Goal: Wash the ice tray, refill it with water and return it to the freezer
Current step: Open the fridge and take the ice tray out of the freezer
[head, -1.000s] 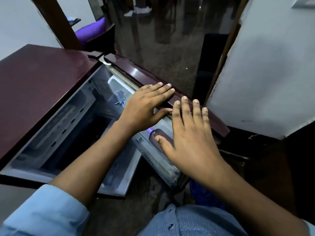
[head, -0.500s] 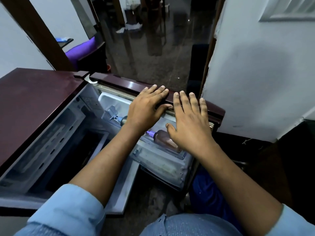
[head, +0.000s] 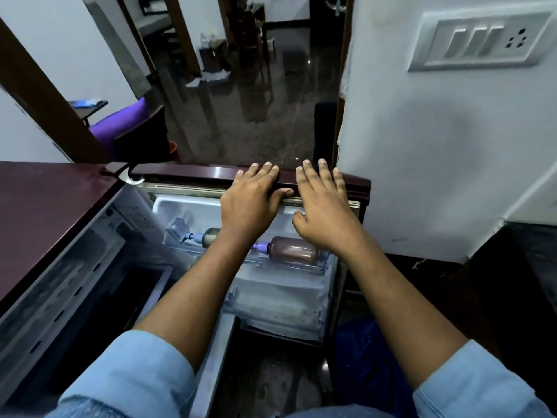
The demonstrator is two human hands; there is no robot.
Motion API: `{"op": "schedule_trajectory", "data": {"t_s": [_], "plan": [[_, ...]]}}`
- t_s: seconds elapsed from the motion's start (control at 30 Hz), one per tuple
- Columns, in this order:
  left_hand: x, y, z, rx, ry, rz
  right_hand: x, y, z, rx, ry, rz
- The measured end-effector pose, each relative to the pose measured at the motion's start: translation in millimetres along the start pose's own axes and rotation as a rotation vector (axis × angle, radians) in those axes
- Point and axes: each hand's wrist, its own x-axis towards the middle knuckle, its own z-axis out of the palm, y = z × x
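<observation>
Both hands are laid flat on the top edge of the glossy maroon refrigerator door [head: 196, 173], which is swung open. The left hand [head: 250, 203] is stretched straight over the smooth rim, thumb against the inner lip. The right hand [head: 327, 215] is spread just beside it, thumb hanging free. Nothing is gripped. Below the wrists, a brown translucent plastic bottle [head: 294, 250] with a purple cap is seen lying in the clear door shelf [head: 286, 297]. The ice tray cannot be made out.

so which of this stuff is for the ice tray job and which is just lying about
Job: fridge door, left hand and right hand on its top edge. No ice tray in view.
Lying about: brown bottle, wall switch panel, purple cushion.
</observation>
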Motion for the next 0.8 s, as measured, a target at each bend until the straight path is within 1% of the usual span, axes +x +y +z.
{"op": "schedule_trajectory", "data": {"t_s": [0.13,0.23,0.33,0.57,0.8], "plan": [[12.0,4.8,8.8,0.004,-0.004,-0.029,16.6,16.9,7.2,0.010,-0.011,-0.017],[19.5,9.1,15.2,0.030,-0.019,-0.053,27.4,29.5,12.4,0.028,0.030,-0.037],[24.9,10.3,24.3,0.063,-0.001,-0.050,37.2,36.8,19.5,0.005,0.075,-0.040],[36.7,6.9,37.3,0.110,0.030,-0.024,61.2,48.1,24.0,-0.038,0.092,-0.051],[43.5,5.5,44.5,0.113,0.031,-0.037,72.1,56.8,27.7,-0.047,0.105,-0.071]]}}
